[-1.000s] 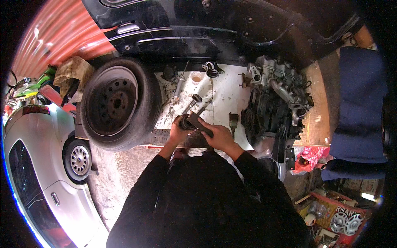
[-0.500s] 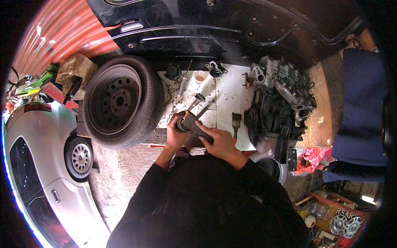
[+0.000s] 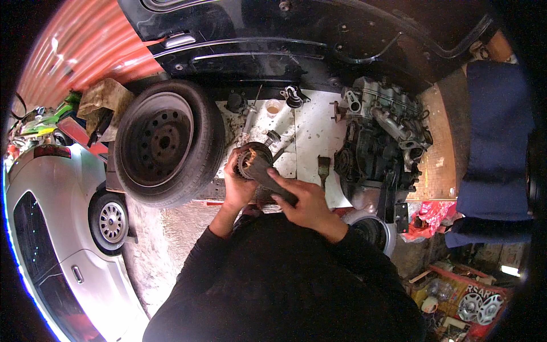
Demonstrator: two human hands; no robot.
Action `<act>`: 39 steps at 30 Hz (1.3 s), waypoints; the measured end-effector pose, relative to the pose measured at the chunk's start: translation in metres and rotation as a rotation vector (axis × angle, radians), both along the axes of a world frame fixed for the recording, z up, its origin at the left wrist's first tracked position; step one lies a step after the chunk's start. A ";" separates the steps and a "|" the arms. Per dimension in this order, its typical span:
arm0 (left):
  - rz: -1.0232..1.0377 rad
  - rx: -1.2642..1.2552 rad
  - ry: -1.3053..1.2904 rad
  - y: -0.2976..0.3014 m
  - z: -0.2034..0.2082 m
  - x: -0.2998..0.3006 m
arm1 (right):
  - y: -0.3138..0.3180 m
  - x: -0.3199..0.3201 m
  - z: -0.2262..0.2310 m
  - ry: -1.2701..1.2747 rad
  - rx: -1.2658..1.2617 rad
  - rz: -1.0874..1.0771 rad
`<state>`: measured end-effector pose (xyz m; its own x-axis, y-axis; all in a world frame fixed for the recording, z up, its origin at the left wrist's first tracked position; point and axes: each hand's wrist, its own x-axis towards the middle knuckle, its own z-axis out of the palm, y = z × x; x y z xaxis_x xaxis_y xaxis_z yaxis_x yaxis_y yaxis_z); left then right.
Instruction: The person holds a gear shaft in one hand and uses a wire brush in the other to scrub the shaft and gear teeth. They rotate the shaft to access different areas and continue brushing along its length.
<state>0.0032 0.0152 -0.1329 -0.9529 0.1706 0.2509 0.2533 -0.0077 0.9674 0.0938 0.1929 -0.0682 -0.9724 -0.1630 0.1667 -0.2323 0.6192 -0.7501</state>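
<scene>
My left hand [image 3: 239,185] is wrapped round a toothed metal gear shaft [image 3: 243,165], which I hold over the near edge of the bench. A smaller gear at its far end points away from me. In my right hand [image 3: 307,202] is a dark, block-shaped brush [image 3: 268,175], with tan bristles along its far left end. The brush lies against the gear's right side, and my fingers press along its back. Part of the gear shaft is hidden by the brush and my left fingers. A paintbrush [image 3: 323,169] lies on the bench right of my hands.
A tyre on a steel wheel [image 3: 165,142] stands at the left of the white bench top [image 3: 310,128]. An engine [image 3: 384,131] occupies its right side. Behind are a small cup [image 3: 273,107] and loose metal parts. A silver car [image 3: 68,211] is parked at left.
The brush has shifted slightly right and down, tilting so more bristles and the gear's toothed face show. Both hands keep their grip, and the whole view has moved a little.
</scene>
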 end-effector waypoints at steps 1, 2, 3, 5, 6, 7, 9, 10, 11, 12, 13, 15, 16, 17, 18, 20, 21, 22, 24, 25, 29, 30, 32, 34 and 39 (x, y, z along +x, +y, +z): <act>0.011 -0.092 0.093 -0.001 0.007 -0.002 | 0.007 0.001 0.002 -0.018 -0.040 0.004; 0.022 -0.180 0.187 0.000 0.013 -0.003 | 0.013 0.001 0.002 0.019 -0.115 -0.078; 0.015 -0.147 0.154 0.000 0.013 -0.002 | 0.019 0.001 0.001 0.057 -0.191 -0.160; -0.003 -0.083 0.088 0.001 0.013 0.000 | 0.021 -0.005 0.000 0.242 -0.254 -0.239; -0.013 -0.053 0.055 0.001 0.013 0.001 | 0.018 -0.002 0.003 0.201 -0.177 -0.159; -0.015 -0.042 0.033 0.000 0.009 0.000 | 0.015 0.003 0.011 0.161 -0.099 -0.078; -0.023 -0.017 -0.018 0.001 0.007 0.000 | 0.010 0.007 0.026 0.038 0.141 0.006; -0.024 -0.084 0.047 0.000 0.008 0.001 | 0.012 0.005 0.024 0.095 0.084 -0.013; -0.023 -0.147 0.117 0.000 0.027 0.002 | 0.016 -0.001 0.021 0.157 0.030 -0.029; -0.021 -0.211 0.187 0.001 0.037 0.003 | 0.018 -0.004 0.019 0.218 -0.023 -0.045; -0.017 -0.180 0.162 0.002 0.032 0.001 | 0.016 -0.003 0.020 0.212 -0.022 -0.041; -0.007 -0.125 0.104 0.002 0.022 -0.001 | 0.006 0.001 0.027 0.191 -0.026 -0.029; 0.005 -0.124 0.111 0.001 0.019 -0.001 | 0.005 0.003 0.030 0.117 0.021 -0.017; 0.016 -0.121 0.119 0.001 0.020 0.000 | 0.003 0.005 0.032 0.045 0.068 -0.006; 0.028 -0.119 0.127 0.001 0.023 0.001 | 0.003 0.007 0.033 -0.027 0.116 0.005; 0.005 -0.159 0.157 0.002 0.038 0.003 | 0.009 -0.001 0.023 0.094 -0.024 -0.053; -0.006 -0.178 0.171 0.002 0.044 0.003 | 0.012 -0.003 0.019 0.154 -0.094 -0.082; -0.014 -0.175 0.163 0.001 0.037 0.001 | 0.010 -0.002 0.018 0.137 -0.058 -0.044; -0.033 -0.171 0.145 -0.001 0.026 -0.004 | 0.004 0.003 0.018 0.100 0.011 0.030; -0.026 -0.176 0.141 -0.002 0.022 -0.002 | 0.003 0.005 0.017 0.067 0.085 0.037; -0.012 -0.176 0.134 -0.002 0.030 0.003 | 0.016 -0.006 0.016 0.140 -0.062 -0.079; -0.016 -0.171 0.131 -0.002 0.030 0.002 | 0.012 -0.003 0.013 0.152 -0.007 -0.027; -0.074 -0.104 0.072 -0.006 0.021 0.001 | 0.007 0.005 0.008 0.180 0.103 0.081; -0.084 -0.082 0.048 -0.008 0.014 0.002 | 0.010 0.002 0.012 0.145 0.060 0.011; -0.075 -0.142 0.162 -0.005 0.011 0.001 | 0.010 0.004 0.009 0.194 0.025 0.015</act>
<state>0.0042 0.0106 -0.1216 -0.8856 0.2838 0.3676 0.4088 0.1008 0.9070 0.0977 0.2026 -0.0592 -0.9198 -0.1840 0.3465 -0.3806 0.6326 -0.6745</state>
